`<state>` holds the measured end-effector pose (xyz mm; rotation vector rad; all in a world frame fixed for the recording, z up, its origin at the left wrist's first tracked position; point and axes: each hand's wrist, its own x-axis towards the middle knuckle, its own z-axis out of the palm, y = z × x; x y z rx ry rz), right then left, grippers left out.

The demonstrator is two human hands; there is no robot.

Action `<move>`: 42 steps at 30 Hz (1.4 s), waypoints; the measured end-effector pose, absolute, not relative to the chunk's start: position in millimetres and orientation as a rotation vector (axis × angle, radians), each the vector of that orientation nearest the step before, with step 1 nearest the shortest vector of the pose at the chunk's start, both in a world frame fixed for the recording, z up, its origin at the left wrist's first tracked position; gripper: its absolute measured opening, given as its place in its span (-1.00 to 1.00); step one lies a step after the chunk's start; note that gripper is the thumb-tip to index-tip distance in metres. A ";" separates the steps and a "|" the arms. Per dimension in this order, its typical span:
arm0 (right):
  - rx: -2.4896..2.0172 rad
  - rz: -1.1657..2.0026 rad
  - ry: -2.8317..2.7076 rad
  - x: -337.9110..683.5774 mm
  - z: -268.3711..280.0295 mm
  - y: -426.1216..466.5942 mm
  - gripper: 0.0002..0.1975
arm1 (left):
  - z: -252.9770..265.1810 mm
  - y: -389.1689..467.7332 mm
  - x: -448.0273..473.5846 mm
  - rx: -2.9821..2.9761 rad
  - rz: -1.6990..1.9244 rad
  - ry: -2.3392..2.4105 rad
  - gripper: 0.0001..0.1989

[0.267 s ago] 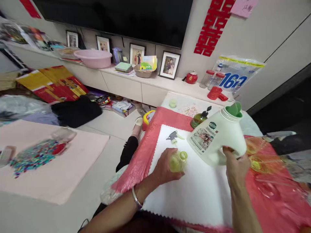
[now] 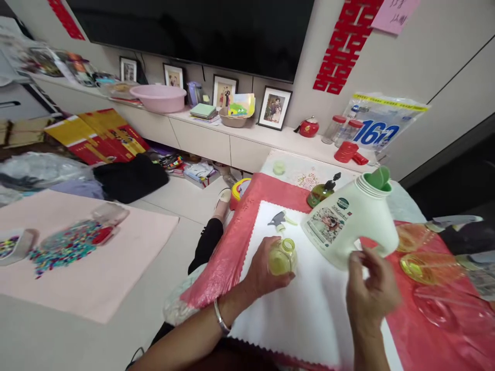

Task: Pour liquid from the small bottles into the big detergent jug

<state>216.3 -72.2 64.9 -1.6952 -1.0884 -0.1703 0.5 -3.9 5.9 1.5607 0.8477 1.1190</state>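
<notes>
My left hand (image 2: 266,268) is wrapped round a small clear yellow-green bottle (image 2: 281,257), upright with its neck uncapped. My right hand (image 2: 371,286) is off the handle of the large pale-green detergent jug (image 2: 350,221); its fingers are loosely curled, slightly blurred, with nothing visible in them. Uncapped, the jug stands on the white cloth with a green spout in its mouth. Beyond the bottle lies a grey trigger spray head (image 2: 279,220). Behind the jug is a green pump bottle (image 2: 320,193).
A pale-green cap (image 2: 279,167) sits near the table's far edge. Clear orange, yellow and pink spray bottles (image 2: 425,265) lie at right on the red cloth (image 2: 410,330). At left, a pink mat (image 2: 127,273) bears spilled beads. A cabinet (image 2: 201,136) runs along the wall.
My right hand has let go of the jug's handle and drawn back towards me. The jug stays standing, and my left hand still holds the bottle. The view has shifted slightly.
</notes>
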 end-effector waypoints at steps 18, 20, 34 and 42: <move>-2.043 0.515 -1.542 146.6 50.4 43.9 -0.80 | 6.0 7.9 -12.3 1.118 1.090 0.668 -0.13; -1.936 0.523 -1.438 151.3 62.1 31.8 -0.80 | 2.6 11.3 -16.5 1.142 1.034 0.673 -0.13; -0.762 0.438 -0.750 138.0 171.8 -34.7 -0.82 | 9.3 3.5 -16.1 1.624 0.873 0.874 -0.05; -0.773 0.550 -0.843 119.5 155.3 -16.4 -0.83 | 7.4 4.1 -13.9 1.652 0.886 0.896 -0.03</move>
